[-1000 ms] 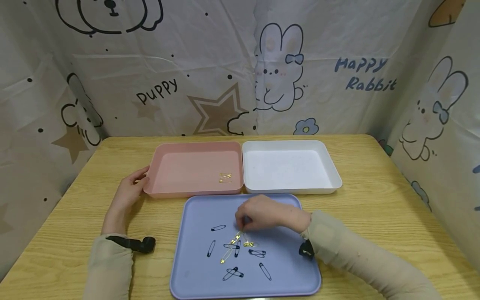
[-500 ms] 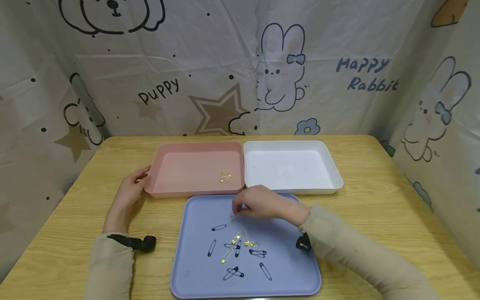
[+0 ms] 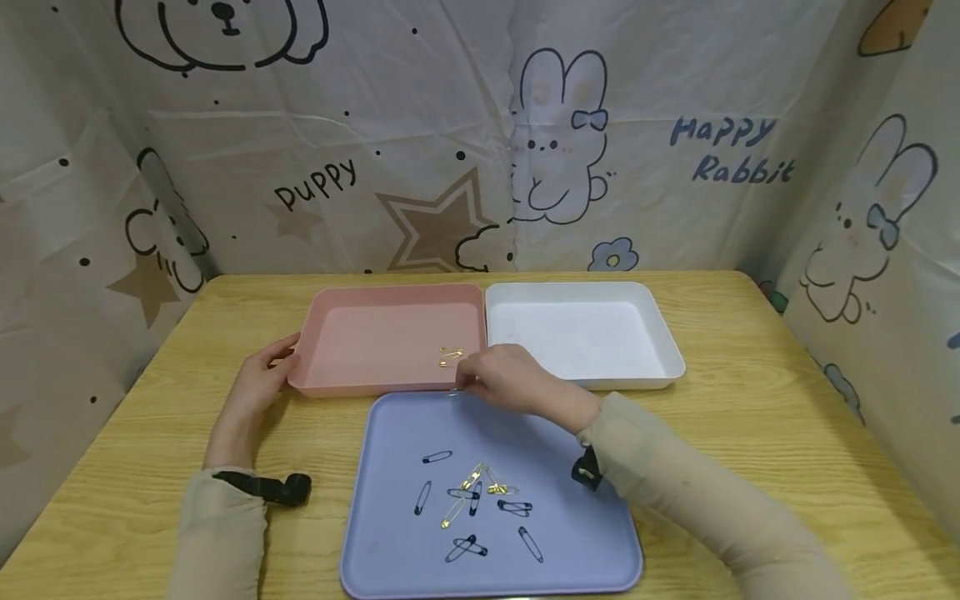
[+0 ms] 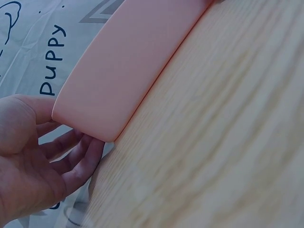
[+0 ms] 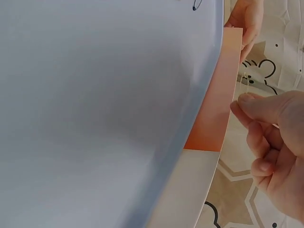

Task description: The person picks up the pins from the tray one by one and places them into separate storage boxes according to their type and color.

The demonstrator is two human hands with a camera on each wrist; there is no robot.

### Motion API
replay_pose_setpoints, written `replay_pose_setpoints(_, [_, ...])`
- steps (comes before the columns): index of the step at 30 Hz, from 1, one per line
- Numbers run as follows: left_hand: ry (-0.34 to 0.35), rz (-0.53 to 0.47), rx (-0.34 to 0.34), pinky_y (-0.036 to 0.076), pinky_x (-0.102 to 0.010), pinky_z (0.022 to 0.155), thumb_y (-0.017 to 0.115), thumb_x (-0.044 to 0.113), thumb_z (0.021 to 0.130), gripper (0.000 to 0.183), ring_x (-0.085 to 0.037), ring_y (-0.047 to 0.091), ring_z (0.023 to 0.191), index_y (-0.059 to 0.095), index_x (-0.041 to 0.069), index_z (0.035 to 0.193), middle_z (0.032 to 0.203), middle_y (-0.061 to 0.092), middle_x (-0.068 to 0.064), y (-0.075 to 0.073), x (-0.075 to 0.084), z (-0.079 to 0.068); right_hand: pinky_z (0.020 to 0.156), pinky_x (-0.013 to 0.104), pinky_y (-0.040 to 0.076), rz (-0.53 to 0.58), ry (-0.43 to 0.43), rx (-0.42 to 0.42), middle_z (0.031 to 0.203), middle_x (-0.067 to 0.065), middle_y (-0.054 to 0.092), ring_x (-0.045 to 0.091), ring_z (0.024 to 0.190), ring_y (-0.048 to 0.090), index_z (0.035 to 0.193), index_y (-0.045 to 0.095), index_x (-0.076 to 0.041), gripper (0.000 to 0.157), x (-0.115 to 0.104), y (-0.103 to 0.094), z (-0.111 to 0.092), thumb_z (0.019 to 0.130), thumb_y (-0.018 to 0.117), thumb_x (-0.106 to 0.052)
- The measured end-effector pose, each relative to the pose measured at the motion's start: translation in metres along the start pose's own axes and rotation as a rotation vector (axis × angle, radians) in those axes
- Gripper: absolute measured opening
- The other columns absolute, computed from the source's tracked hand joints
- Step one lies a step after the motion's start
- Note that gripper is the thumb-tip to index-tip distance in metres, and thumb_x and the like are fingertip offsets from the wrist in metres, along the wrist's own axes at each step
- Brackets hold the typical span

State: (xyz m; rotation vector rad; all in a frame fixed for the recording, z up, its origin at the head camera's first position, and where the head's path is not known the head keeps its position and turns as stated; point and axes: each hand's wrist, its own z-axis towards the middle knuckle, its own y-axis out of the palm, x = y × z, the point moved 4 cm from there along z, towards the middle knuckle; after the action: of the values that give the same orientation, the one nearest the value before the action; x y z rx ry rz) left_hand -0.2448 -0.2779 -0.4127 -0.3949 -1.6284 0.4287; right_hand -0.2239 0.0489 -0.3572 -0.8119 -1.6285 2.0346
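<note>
My right hand (image 3: 502,375) is over the near right corner of the pink tray (image 3: 375,333), by the blue tray's back edge. In the right wrist view its thumb and forefinger pinch a thin, pale-gold safety pin (image 5: 244,81). A few gold safety pins (image 3: 452,357) lie inside the pink tray, close to that hand. My left hand (image 3: 255,387) holds the pink tray's left end; in the left wrist view the thumb is at the rim and the fingers bend against the end wall. Gold safety pins (image 3: 453,512) and several black safety pins (image 3: 531,543) lie on the blue tray (image 3: 405,567).
A white tray (image 3: 585,325) stands right beside the pink one, with nothing seen in it. All three trays sit on a wooden table (image 3: 750,467). Printed cloth (image 3: 420,100) hangs behind and at both sides.
My right hand has lifted a gold pin from the pile on the blue tray and carried it back to the pink tray's near edge. The left hand has stayed in place.
</note>
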Motion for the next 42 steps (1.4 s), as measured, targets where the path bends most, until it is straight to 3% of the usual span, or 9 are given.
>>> replay_pose_setpoints(15, [0.026,0.029,0.004,0.043,-0.015,0.066,0.039,0.026,0.097,0.049,-0.007,0.045,0.086,0.03,0.008,0.142,0.127,0.039,-0.023,-0.002,0.0,0.001,0.067,0.026,0.049,0.055,0.142,0.071,0.089,-0.004,0.068,0.009,0.077,0.061,0.09,0.069,-0.014,0.008,0.011,0.004,0.022,0.083,0.065,-0.013])
replay_pose_setpoints(26, [0.014,0.046,-0.022,0.041,-0.019,0.064,0.04,0.029,0.097,0.051,-0.014,0.043,0.089,0.029,0.011,0.143,0.129,0.038,-0.024,-0.003,0.002,0.0,0.07,0.029,0.048,0.062,0.259,0.018,0.091,-0.004,0.067,0.01,0.081,0.061,0.094,0.069,-0.016,0.012,0.023,0.012,0.043,0.084,0.063,-0.015])
replay_pose_setpoints(31, [0.03,0.056,-0.07,0.043,-0.015,0.069,0.042,0.032,0.096,0.053,-0.007,0.047,0.088,0.029,0.011,0.143,0.13,0.038,-0.023,-0.007,-0.001,-0.002,0.07,0.029,0.048,0.054,0.273,0.001,0.091,-0.004,0.067,0.01,0.081,0.06,0.094,0.069,-0.015,0.012,0.026,0.017,0.047,0.084,0.062,-0.015])
replay_pose_setpoints(35, [0.07,0.018,-0.146,0.048,-0.018,0.07,0.043,0.029,0.096,0.055,-0.001,0.053,0.082,0.023,0.009,0.144,0.13,0.036,-0.026,-0.01,-0.003,-0.003,0.072,0.029,0.048,0.049,0.268,0.0,0.092,-0.003,0.068,0.01,0.083,0.061,0.095,0.07,-0.015,0.014,0.028,0.02,0.048,0.084,0.062,-0.013])
replay_pose_setpoints(42, [0.095,-0.055,-0.213,0.052,-0.025,0.073,0.044,0.023,0.096,0.057,-0.002,0.057,0.084,0.018,0.009,0.145,0.131,0.033,-0.029,-0.011,-0.005,-0.005,0.07,0.029,0.048,0.021,0.259,-0.009,0.09,-0.003,0.068,0.011,0.08,0.06,0.093,0.07,-0.015,0.013,0.029,0.024,0.053,0.082,0.063,-0.015])
